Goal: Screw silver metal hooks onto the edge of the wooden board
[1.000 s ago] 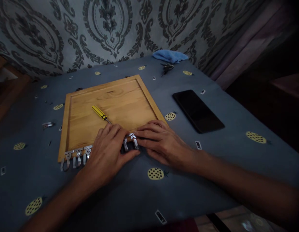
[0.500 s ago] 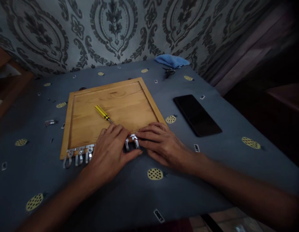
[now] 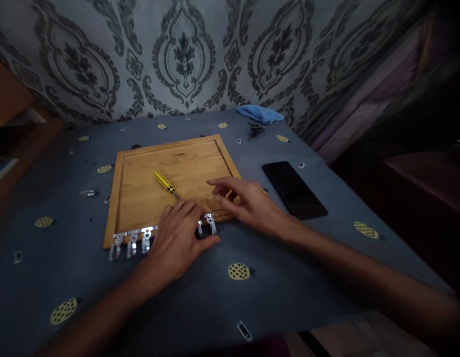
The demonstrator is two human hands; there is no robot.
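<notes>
My left hand point(image 3: 177, 238) lies over the near edge of a framed wooden board point(image 3: 140, 171). Its fingers are bent over a metal hook rack point(image 3: 133, 238) along that edge, and the thumb sticks out below. Several silver hooks show on the left of this hand, with another to its right; the middle of the rack is covered. Above the board's near right corner hovers my right hand point(image 3: 248, 201), index finger stretched out, thumb apart, nothing seen in it. A yellow and black screwdriver point(image 3: 164, 182) lies on the board, its shaft pointing toward my left hand.
A black phone or tablet point(image 3: 295, 190) lies right of the board. Farther back are a blue cloth point(image 3: 261, 114) and a small dark object point(image 3: 256, 129). A loose metal hook point(image 3: 88, 194) lies on the left of the patterned tablecloth point(image 3: 200, 317). A wooden shelf point(image 3: 43, 134) borders the left.
My right hand has let go of the rack's right end and lifted up over the board. My left hand stays on the rack. The camera view has shifted slightly.
</notes>
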